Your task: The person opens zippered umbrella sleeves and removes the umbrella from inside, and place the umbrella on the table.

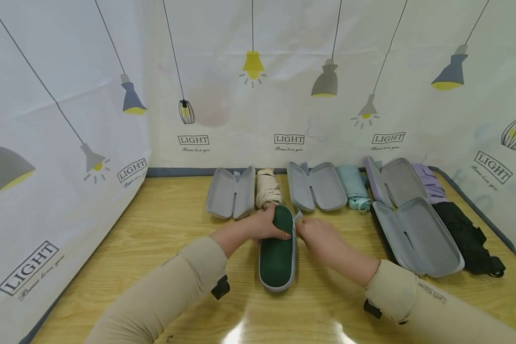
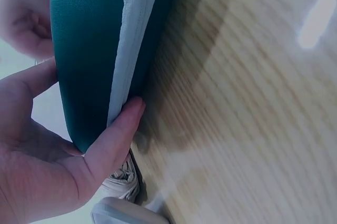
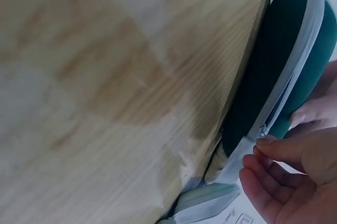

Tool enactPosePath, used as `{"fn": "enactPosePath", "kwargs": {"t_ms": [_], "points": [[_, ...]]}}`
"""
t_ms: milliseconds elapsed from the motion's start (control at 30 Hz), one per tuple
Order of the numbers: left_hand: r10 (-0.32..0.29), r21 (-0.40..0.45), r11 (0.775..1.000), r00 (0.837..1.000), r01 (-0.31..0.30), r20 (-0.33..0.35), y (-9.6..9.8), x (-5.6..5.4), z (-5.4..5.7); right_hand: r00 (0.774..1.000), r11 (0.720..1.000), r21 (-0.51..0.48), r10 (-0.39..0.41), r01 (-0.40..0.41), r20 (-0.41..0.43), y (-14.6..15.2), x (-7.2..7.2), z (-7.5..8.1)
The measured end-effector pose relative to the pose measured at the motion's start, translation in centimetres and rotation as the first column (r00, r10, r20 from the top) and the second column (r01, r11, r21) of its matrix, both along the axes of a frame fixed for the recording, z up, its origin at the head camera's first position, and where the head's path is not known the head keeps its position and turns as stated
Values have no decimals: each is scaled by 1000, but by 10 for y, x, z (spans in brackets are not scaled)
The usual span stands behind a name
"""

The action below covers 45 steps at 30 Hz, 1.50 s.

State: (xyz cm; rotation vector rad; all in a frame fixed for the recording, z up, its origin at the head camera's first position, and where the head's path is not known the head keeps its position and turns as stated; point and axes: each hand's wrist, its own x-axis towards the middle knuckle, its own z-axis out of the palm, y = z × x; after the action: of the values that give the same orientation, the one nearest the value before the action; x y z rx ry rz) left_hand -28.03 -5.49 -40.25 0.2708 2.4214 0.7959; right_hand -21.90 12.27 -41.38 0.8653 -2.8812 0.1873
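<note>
A dark green zippered case (image 1: 276, 258) with a grey zip band stands in front of me on the wooden table. My left hand (image 1: 266, 225) grips its far end, thumb across the top and fingers along the side. At the case's right side, my right hand (image 1: 316, 234) pinches the small metal zipper pull (image 3: 261, 131) between thumb and finger. A narrow dark gap shows along the zip beside the slider in the right wrist view. A light grey fabric tab (image 1: 298, 216) sticks out at the far end. What the case holds is hidden.
Along the back lie open grey-lined cases (image 1: 220, 191), a beige folded umbrella (image 1: 268, 187) and a light teal one (image 1: 353, 184). To the right are a purple folded bundle (image 1: 432, 183), another open case (image 1: 432, 234) and a black folded bundle (image 1: 466, 241). A lamp-printed curtain (image 1: 223, 71) surrounds the table.
</note>
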Motion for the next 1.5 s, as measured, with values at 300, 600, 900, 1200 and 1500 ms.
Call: {"fn": "enactPosePath", "kwargs": {"t_ms": [300,600,900,1200,1500], "points": [[-23,-10,1000,999,23,-22,3,6,3,999,999,-3,-36,36,26,4,-11,-2],[-27,1,1000,999,27,-45,8,4,-2,999,999,28,-46,46,-1,7,-17,-2],[-49,95,994,993,59,-107,16,11,-6,998,999,22,-35,36,-46,16,-7,0],[52,263,964,998,-43,-27,22,21,-14,996,998,-59,-2,-3,-87,24,20,8],[225,443,831,932,-336,284,19,24,-20,973,977,-104,169,-187,-156,22,42,15]]}}
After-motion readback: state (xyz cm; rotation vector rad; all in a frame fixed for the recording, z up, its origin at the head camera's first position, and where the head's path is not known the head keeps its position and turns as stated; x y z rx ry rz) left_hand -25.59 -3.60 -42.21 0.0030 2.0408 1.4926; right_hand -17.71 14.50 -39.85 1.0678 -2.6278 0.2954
